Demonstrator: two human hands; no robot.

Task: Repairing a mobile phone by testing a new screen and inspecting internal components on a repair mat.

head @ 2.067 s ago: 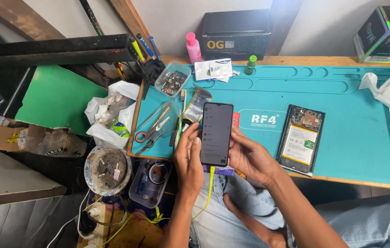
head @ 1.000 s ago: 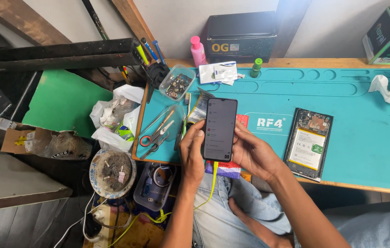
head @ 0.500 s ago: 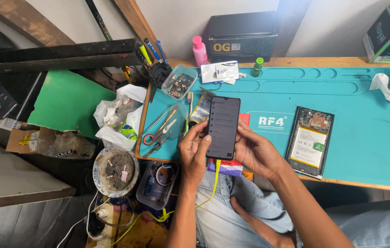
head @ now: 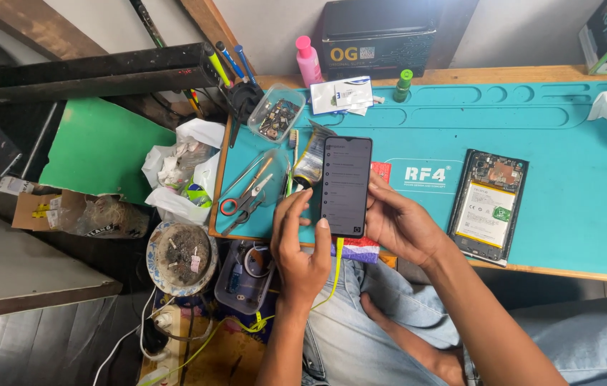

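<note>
While both hands grip it, the dark smartphone (head: 346, 186) stands upright just above the near edge of the teal mat (head: 568, 143), screen lit with faint rows of a list. Right hand (head: 403, 225) wraps the phone's right edge and lower back, fingers closed on it. Left hand (head: 300, 246) cups the lower left corner, thumb tip resting at the screen's bottom edge, so it grasps the phone too. A yellow cable (head: 335, 268) hangs from below the phone toward the lap.

Change since two seconds ago: phone and hands sit in about the same spot over the mat; the view has shifted a little, and the left thumb now sits on the bottom of the screen rather than along the side. Reads as screen operation going on, phone not set down.

Just left of the phone: a crumpled foil tube (head: 310, 161), a toothbrush (head: 292, 157), tweezers and red-handled scissors (head: 242, 204). Further up, a clear tub of small parts (head: 275, 114), a pink bottle (head: 309, 63), a small green bottle (head: 403, 84), white paper packets (head: 343, 94). Right, well apart, an opened phone (head: 488, 206) lies back-off with battery showing. Off the tabletop (head: 532, 73) to the left: white bags (head: 178, 164), an ash-filled dish (head: 182, 256).

Hard to tell: screen content is too small to make out. A striped item (head: 357, 250) under the phone is mostly hidden. Whether the cable is plugged into the phone is hidden by the hands. White bag at right is cut off by the frame.
</note>
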